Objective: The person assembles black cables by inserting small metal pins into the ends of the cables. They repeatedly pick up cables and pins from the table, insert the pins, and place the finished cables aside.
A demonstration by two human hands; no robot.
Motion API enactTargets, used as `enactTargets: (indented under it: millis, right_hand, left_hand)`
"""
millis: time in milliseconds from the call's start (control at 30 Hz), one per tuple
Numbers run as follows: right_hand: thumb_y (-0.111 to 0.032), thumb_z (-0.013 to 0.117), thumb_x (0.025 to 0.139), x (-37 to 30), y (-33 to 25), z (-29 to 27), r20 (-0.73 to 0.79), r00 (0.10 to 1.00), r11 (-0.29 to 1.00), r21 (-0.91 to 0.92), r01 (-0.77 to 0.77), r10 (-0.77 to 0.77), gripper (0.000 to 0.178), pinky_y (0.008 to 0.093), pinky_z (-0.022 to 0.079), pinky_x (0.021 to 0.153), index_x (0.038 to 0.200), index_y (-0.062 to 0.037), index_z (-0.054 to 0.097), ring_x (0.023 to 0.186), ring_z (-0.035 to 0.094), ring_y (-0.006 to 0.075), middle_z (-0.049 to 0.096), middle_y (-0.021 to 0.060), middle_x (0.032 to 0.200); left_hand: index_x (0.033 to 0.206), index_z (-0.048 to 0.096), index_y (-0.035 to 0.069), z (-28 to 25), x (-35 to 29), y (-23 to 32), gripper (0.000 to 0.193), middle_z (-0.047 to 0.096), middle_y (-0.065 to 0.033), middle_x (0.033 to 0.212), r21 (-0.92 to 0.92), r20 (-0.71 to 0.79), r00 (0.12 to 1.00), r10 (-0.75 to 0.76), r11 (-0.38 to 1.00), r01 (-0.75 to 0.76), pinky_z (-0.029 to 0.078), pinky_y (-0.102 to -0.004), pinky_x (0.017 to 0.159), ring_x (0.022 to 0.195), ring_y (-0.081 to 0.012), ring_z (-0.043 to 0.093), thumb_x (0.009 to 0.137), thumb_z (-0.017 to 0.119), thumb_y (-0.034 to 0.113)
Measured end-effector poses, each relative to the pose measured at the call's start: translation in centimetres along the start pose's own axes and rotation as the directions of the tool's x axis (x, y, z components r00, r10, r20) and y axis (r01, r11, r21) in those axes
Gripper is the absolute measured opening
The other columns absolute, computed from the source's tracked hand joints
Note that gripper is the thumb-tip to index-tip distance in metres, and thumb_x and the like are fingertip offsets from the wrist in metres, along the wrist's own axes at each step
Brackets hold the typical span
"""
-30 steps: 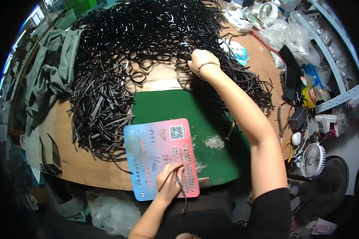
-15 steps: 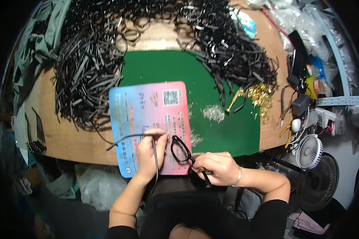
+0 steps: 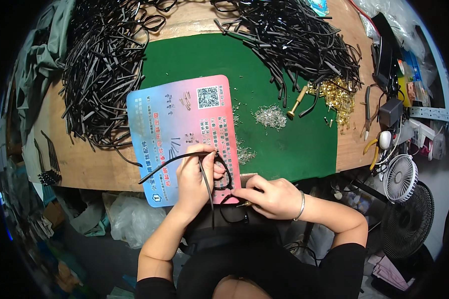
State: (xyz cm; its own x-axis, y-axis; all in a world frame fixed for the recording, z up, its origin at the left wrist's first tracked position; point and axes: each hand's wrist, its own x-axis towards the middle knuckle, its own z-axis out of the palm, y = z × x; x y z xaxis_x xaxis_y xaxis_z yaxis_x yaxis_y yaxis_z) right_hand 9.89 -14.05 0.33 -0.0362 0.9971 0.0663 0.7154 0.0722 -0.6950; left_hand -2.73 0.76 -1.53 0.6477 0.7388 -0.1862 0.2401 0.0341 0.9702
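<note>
My left hand (image 3: 190, 185) is closed around two black eyeglass temples. One temple (image 3: 160, 165) runs out to the left; the other temple (image 3: 213, 214) hangs down past my palm. The first temple's end meets the upper corner of a black eyeglass frame (image 3: 230, 174), and my left fingertips show through its near lens opening. My right hand (image 3: 274, 197) pinches the frame near its bridge, its lower rim hanging below. A small brass-coloured piece shows under my right fingers; what it belongs to is hidden. Beneath both hands lies a blue-and-pink printed card (image 3: 140, 117).
On the green mat (image 3: 184, 55) are a pile of small silver screws (image 3: 270, 117), a brass screwdriver (image 3: 297, 102) and gold-coloured small parts (image 3: 336, 94). Black temples are heaped at left (image 3: 97, 89) and right (image 3: 294, 45). Pliers (image 3: 367, 112) and a white fan (image 3: 401, 178) stand at right.
My left hand has brought the temple's end to the eyeglass frame, which was apart from it before. The view has shifted, so the table appears higher. My right hand still holds the frame.
</note>
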Motion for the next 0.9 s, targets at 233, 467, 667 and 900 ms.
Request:
enactTargets:
  millis: [233,467,667,900]
  right_hand:
    - [-0.006,0.059,0.074,-0.3,0.1,-0.5,0.062,0.997,0.998,0.038,-0.056,0.053,0.031,0.0344,0.049,0.047,0.104,-0.0107,0.057,0.053,0.058,0.0231,0.05,0.0068,0.084]
    - [-0.017,0.065,0.076,0.3,0.7,-4.2,0.059,0.986,0.988,-0.02,-0.154,0.155,0.038,0.0341,0.05,0.051,0.112,-0.0096,0.054,0.058,0.06,0.0242,0.049,0.0087,0.085]
    - [-0.033,0.068,0.075,1.0,0.4,-2.5,0.034,0.95,0.903,-0.324,-0.282,0.309,0.059,0.0317,0.05,0.049,0.124,-0.0082,0.046,0.059,0.06,0.0225,0.047,0.0122,0.087]
    - [-0.017,0.06,0.078,0.2,0.8,-5.3,-0.002,0.889,0.889,-0.004,-0.458,0.458,0.043,0.0417,0.051,0.061,0.116,-0.0041,0.042,0.072,0.059,0.0334,0.045,0.0151,0.092]
  left_hand:
    - [0.097,0.053,-0.003,0.3,-0.1,-0.6,0.008,0.055,-0.0074,0.081,0.194,0.019,0.979,0.204,0.959,-0.204,0.05,-0.022,0.05,0.056,-0.0099,0.06,0.09,0.051,-0.001]
    - [0.095,0.053,0.001,-0.1,0.1,-1.1,0.016,0.055,-0.0093,0.079,0.36,0.095,0.927,0.362,0.856,-0.371,0.048,-0.0255,0.047,0.052,-0.0127,0.058,0.082,0.056,-0.008]
    - [0.097,0.055,0.0,0.2,-0.1,-0.4,0.015,0.055,-0.0082,0.081,0.379,0.101,0.945,0.311,0.866,-0.325,0.049,-0.0239,0.05,0.056,-0.0112,0.058,0.083,0.054,-0.008]
    - [0.1,0.056,-0.002,0.5,-0.9,-0.4,0.015,0.053,-0.0068,0.085,0.273,0.116,0.974,0.194,0.937,-0.219,0.05,-0.0218,0.054,0.059,-0.0092,0.056,0.087,0.051,-0.006]
